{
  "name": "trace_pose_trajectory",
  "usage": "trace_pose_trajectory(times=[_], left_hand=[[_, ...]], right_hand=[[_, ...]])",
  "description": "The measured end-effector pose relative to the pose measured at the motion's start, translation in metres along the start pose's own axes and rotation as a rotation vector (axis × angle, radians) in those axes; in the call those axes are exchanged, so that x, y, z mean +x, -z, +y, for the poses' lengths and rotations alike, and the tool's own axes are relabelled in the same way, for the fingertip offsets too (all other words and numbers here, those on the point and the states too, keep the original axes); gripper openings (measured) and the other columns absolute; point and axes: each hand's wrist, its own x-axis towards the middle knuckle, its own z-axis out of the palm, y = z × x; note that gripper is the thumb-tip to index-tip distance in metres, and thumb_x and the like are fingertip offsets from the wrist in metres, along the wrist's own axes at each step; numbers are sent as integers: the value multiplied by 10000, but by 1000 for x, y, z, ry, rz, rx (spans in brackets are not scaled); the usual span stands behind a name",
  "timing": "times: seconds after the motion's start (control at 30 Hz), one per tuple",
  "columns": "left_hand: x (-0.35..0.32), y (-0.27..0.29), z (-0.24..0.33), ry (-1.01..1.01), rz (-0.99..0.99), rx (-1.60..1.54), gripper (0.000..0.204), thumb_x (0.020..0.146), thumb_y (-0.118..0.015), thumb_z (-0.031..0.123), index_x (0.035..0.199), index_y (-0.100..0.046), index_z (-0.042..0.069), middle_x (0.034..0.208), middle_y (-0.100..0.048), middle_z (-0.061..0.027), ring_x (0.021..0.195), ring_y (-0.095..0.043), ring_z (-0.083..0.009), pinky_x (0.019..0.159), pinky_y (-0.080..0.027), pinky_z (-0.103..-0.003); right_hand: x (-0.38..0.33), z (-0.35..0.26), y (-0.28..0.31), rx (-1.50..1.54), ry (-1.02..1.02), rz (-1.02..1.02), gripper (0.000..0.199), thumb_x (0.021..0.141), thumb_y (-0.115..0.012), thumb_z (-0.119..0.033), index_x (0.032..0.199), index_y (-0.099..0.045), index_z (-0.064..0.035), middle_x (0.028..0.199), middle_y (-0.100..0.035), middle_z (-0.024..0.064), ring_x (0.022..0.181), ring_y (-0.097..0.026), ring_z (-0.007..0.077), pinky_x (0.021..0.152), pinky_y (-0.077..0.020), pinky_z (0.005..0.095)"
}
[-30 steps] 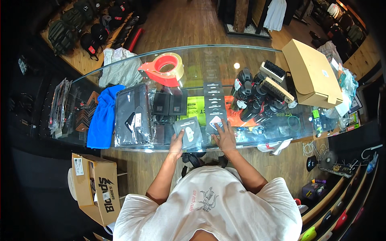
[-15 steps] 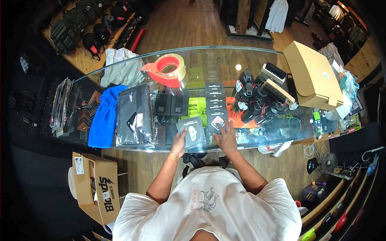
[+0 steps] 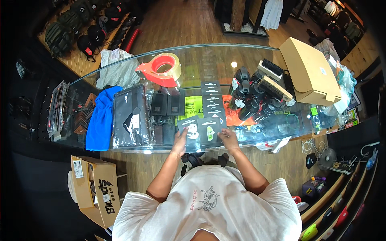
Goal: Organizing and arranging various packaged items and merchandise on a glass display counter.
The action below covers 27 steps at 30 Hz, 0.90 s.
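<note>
While two dark flat packets point(image 3: 200, 131) lie side by side at the near edge of the glass table point(image 3: 257, 56), the left hand point(image 3: 179, 141) pinches the left one and the right hand point(image 3: 229, 138) touches the right one's edge. Their long axes run away from the person, toward a column of similar dark cards point(image 3: 212, 98).

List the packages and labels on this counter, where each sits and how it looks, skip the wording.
Two dark card packs: near edge, under both hands, left hand, right hand.
Clear plastic bag: left, dark contents, white label.
Tan cardboard box: far right, flat, closed.
Tape dispenser: far side, red.
</note>
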Motion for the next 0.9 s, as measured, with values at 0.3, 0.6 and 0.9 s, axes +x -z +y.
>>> trace_pose_trajectory(times=[0.3,0.6,0.9], left_hand=[[0,12,5,-43,48,-9,348,1038,-613,300,1288,-611,57,1191,-679,-51,1076,-643,-161,945,-509,-342],[-3,17,-4,20,61,17,383,1029,-622,295,1316,-579,45,1226,-670,-85,1105,-662,-202,950,-548,-377],[-10,12,-1,29,66,-17,358,1031,-630,279,1267,-614,12,1170,-682,-76,1060,-641,-164,924,-507,-324]], right_hand=[[-7,-23,7,-649,391,332,374,836,-773,-124,1176,-660,-18,1112,-656,150,962,-641,274,861,-522,379],[-34,-32,-23,-1135,411,106,750,849,-750,-512,1472,-523,-161,1571,-330,241,1440,-291,471,1167,-289,589],[-24,-27,-17,-1039,483,57,772,822,-793,-460,1434,-537,-66,1552,-336,262,1417,-329,449,1180,-307,518]])
